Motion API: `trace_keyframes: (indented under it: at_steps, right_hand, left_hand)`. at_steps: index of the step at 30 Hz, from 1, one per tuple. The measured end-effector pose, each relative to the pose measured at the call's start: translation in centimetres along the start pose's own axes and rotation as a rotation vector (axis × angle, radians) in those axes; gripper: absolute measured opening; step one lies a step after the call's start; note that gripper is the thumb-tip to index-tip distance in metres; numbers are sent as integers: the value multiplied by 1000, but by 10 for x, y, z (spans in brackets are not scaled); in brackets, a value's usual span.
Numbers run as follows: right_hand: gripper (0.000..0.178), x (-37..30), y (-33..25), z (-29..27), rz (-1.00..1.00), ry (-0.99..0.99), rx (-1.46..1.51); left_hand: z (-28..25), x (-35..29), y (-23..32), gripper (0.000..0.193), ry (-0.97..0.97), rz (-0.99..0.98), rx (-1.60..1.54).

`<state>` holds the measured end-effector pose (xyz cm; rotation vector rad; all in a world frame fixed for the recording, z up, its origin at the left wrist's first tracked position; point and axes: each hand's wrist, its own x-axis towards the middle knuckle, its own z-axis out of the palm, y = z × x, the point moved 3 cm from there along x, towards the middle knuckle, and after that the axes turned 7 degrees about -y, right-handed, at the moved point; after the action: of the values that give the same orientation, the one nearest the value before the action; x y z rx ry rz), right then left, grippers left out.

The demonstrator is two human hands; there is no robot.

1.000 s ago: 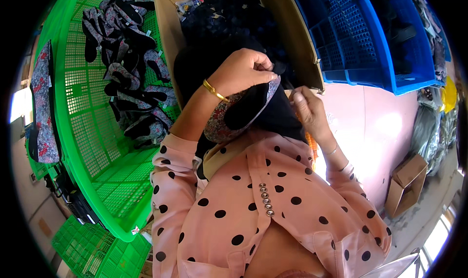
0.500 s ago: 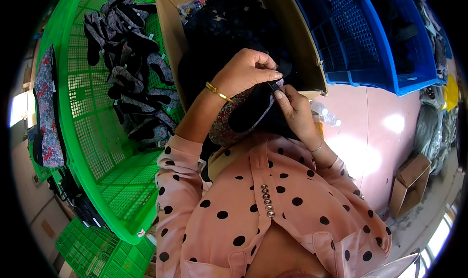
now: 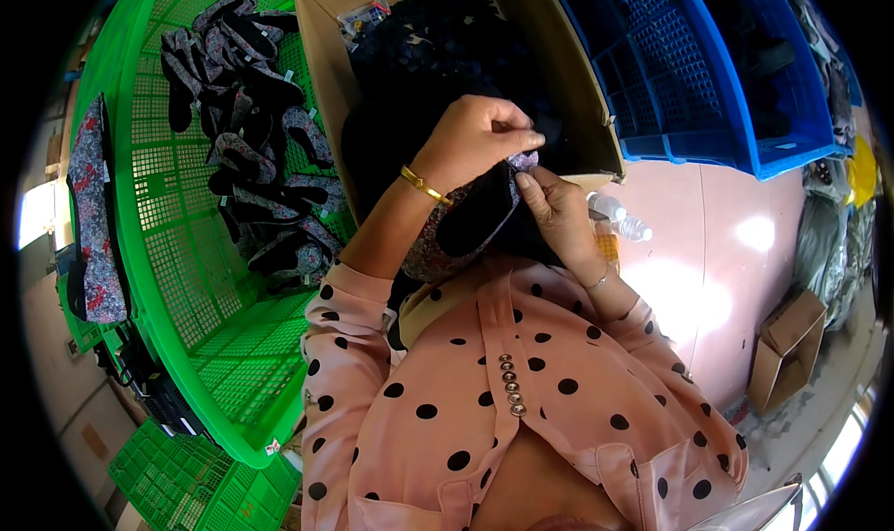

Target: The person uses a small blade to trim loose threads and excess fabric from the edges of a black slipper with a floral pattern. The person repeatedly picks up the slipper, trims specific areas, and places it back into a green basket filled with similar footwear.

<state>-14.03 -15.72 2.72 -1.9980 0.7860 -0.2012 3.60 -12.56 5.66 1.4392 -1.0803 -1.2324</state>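
Note:
Close together in front of my chest, both hands work on a curved padded fabric piece (image 3: 473, 218), floral with a black panel. My left hand (image 3: 473, 140), with a gold bangle at its wrist, has thumb and forefinger pinched above the piece's upper tip. What sits between those fingertips is too small to make out. My right hand (image 3: 564, 216) is closed on the tip, its thumb on the edge where a bit of floral cloth shows. The lower part of the piece lies against my front. Behind my hands stands a cardboard box (image 3: 324, 52) holding dark scraps (image 3: 424, 52).
At left, a large green crate (image 3: 191, 280) holds several similar floral-and-black pieces (image 3: 247, 149). Another floral piece (image 3: 95, 215) hangs over its outer rim. A blue crate (image 3: 712, 94) stands at the far right, near clear plastic bottles (image 3: 633, 228) and a small open carton (image 3: 787, 354).
My left hand has shifted slightly right and the right hand slightly left along the tip. A dark strip seen between the fingers is less visible now, and more floral cloth shows there.

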Motion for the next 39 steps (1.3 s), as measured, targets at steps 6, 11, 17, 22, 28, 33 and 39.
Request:
trace_keyframes:
  at_steps: [6, 11, 17, 22, 28, 33, 39]
  right_hand:
    - [44, 13, 15, -31, 127, 71, 537]
    - [42, 25, 10, -33, 3, 15, 462]
    - [34, 22, 9, -37, -193, 31, 57]
    - [37, 12, -4, -42, -424, -78, -290]
    - [38, 13, -17, -39, -503, -47, -406]
    - [37, 12, -24, -40, -488, -41, -487]
    - [37, 10, -29, -47, -506, -112, -466]
  left_hand:
    - [-35, -37, 22, 24, 845, 426, 990]
    - [35, -88, 16, 23, 375, 161, 548]
    - [51, -80, -5, 22, 488, 102, 601]
    - [38, -80, -25, 21, 417, -20, 64]
    - [36, -80, -29, 21, 311, -112, -380]
    - [36, -84, -22, 19, 259, -167, -507]
    - [44, -92, -23, 20, 257, -158, -646]
